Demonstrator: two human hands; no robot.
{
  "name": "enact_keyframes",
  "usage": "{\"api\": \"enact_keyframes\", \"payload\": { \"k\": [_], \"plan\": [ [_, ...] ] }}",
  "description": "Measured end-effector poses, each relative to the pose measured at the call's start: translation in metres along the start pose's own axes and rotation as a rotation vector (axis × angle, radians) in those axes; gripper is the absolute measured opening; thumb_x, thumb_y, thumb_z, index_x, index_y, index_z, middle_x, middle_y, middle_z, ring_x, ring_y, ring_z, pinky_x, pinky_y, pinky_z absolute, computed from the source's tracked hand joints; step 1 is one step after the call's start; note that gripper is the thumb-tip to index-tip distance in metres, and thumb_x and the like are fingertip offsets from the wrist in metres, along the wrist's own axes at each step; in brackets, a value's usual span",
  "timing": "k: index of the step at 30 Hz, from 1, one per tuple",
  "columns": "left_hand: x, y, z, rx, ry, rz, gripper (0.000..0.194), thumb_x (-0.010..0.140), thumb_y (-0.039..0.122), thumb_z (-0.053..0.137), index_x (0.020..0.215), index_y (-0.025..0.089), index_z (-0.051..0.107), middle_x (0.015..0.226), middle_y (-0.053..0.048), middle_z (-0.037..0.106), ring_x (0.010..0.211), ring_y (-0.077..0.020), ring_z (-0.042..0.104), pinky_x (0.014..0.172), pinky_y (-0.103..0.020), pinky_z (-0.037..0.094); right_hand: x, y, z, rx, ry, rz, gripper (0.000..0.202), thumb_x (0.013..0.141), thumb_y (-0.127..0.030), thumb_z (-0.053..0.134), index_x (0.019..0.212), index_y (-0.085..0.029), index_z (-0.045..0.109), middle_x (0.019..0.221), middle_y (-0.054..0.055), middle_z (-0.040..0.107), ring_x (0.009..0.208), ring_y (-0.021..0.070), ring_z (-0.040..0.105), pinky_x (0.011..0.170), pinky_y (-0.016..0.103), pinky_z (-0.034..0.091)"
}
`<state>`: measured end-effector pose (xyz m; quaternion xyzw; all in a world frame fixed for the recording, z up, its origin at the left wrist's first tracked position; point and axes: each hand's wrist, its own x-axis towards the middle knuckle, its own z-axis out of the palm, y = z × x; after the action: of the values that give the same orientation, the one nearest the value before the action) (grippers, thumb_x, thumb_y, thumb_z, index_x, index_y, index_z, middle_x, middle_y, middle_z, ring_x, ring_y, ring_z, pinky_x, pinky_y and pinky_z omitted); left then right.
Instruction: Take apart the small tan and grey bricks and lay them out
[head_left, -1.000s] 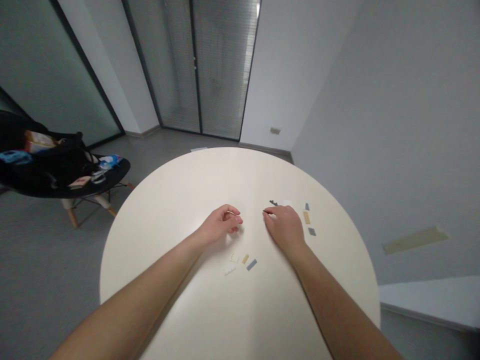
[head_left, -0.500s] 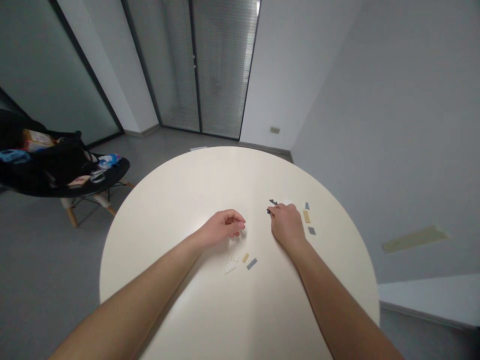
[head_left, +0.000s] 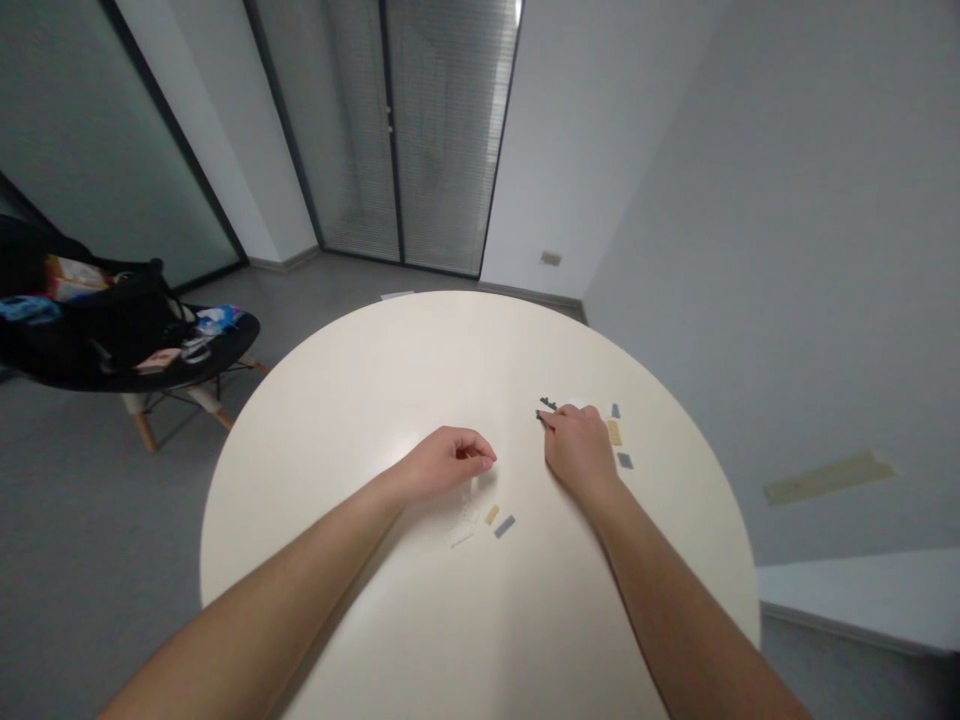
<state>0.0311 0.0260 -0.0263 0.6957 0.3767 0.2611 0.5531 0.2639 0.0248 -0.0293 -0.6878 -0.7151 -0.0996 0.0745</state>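
Note:
My left hand point(head_left: 452, 463) hovers over the middle of the table, thumb and fingertips together; whether anything small is between them I cannot make out. Below it lie white building bricks point(head_left: 466, 522), a tan brick point(head_left: 492, 514) and a long grey brick point(head_left: 505, 526). My right hand point(head_left: 581, 447) rests on the table to the right, its fingers closed on a small dark brick point(head_left: 539, 414) that pokes out at the fingertips. Just beyond those fingers is another dark studded brick point(head_left: 549, 404).
Right of my right hand lie a grey piece point(head_left: 616, 411), a tan piece point(head_left: 615, 432) and a darker grey piece point(head_left: 625, 461). The round white table point(head_left: 360, 380) has a curved edge. A black chair point(head_left: 97, 375) with a bag stands at the left.
My left hand has moved slightly down and right, and its fingers have come closer together. My right hand stays nearly in place at the dark bricks.

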Motion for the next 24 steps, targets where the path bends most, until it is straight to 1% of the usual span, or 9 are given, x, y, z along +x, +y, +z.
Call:
{"api": "enact_keyframes", "payload": {
  "k": [5,8,11,14,20,24],
  "plan": [
    [-0.005,0.005,0.004,0.185,-0.084,0.024,0.020,0.077,0.027,0.059,0.084,0.016,0.074,0.069,-0.003,0.067,0.060,-0.0138,0.054,0.056,-0.024,0.039,0.000,-0.004,-0.002,-0.023,-0.005,0.019,0.033,0.093,-0.021,0.040,0.109,-0.019,0.069,0.098,0.012,0.065,0.091,0.0260,0.048,0.078,0.036,0.034],
    [-0.008,0.008,0.005,0.265,-0.148,0.062,0.020,0.076,0.024,0.059,0.086,0.016,0.075,0.075,-0.004,0.070,0.063,-0.0144,0.057,0.057,-0.023,0.040,0.000,-0.006,-0.002,-0.034,-0.012,0.019,0.034,0.093,-0.021,0.039,0.110,-0.018,0.068,0.097,0.013,0.065,0.091,0.0261,0.048,0.078,0.035,0.034],
    [-0.011,0.011,0.005,0.317,-0.209,0.086,0.021,0.074,0.023,0.062,0.090,0.017,0.075,0.078,-0.004,0.071,0.066,-0.0148,0.060,0.058,-0.022,0.041,0.001,-0.006,-0.003,-0.039,-0.024,0.020,0.034,0.094,-0.021,0.038,0.111,-0.018,0.067,0.098,0.014,0.064,0.091,0.0259,0.049,0.078,0.036,0.034],
    [-0.013,0.014,0.005,0.336,-0.256,0.105,0.023,0.073,0.023,0.063,0.092,0.017,0.075,0.075,-0.004,0.071,0.064,-0.0146,0.059,0.057,-0.022,0.040,0.001,-0.006,-0.002,-0.036,-0.031,0.022,0.035,0.094,-0.023,0.038,0.114,-0.017,0.066,0.099,0.014,0.064,0.092,0.0259,0.049,0.080,0.036,0.033],
    [-0.013,0.015,0.004,0.358,-0.253,0.097,0.023,0.073,0.023,0.063,0.091,0.018,0.075,0.077,-0.004,0.071,0.064,-0.0145,0.059,0.057,-0.022,0.040,0.001,-0.005,0.000,-0.021,-0.019,0.019,0.034,0.094,-0.024,0.039,0.112,-0.019,0.068,0.099,0.013,0.065,0.093,0.0261,0.049,0.080,0.036,0.034],
    [-0.013,0.016,0.004,0.374,-0.252,0.091,0.023,0.073,0.023,0.062,0.091,0.017,0.075,0.073,-0.003,0.070,0.062,-0.0145,0.058,0.054,-0.021,0.038,0.001,-0.005,0.000,-0.014,-0.008,0.015,0.034,0.094,-0.023,0.039,0.110,-0.019,0.069,0.098,0.013,0.065,0.091,0.0264,0.049,0.078,0.036,0.034]
  ]
}}
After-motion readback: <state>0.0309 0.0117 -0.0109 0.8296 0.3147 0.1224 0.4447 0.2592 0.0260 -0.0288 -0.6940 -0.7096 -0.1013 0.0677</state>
